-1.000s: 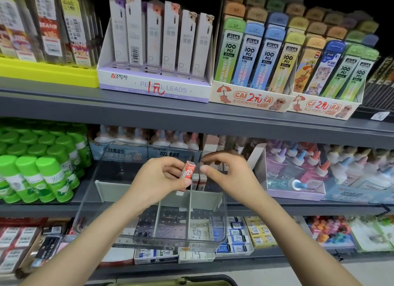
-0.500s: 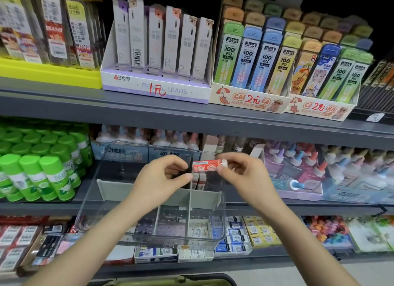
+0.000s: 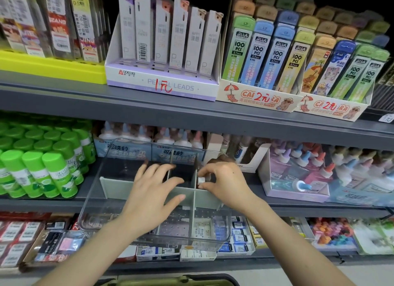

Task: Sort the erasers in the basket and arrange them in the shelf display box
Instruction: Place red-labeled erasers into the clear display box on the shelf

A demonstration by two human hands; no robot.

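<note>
Pinching an eraser [image 3: 201, 180], right hand [image 3: 226, 183] hangs over display box [image 3: 116, 185]; left hand [image 3: 153, 194] released.

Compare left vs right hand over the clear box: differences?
Left hand is spread, fingers straight, holding nothing; right hand is curled, pinching an eraser. Left hand lies across the grey divider; right hand sits right of the centre partition. Both are over the clear display box.

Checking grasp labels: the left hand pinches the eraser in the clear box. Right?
No, wrong hand. The right hand pinches the eraser in the clear box. The left hand is open with fingers spread and holds nothing. The head view shows it.
</note>
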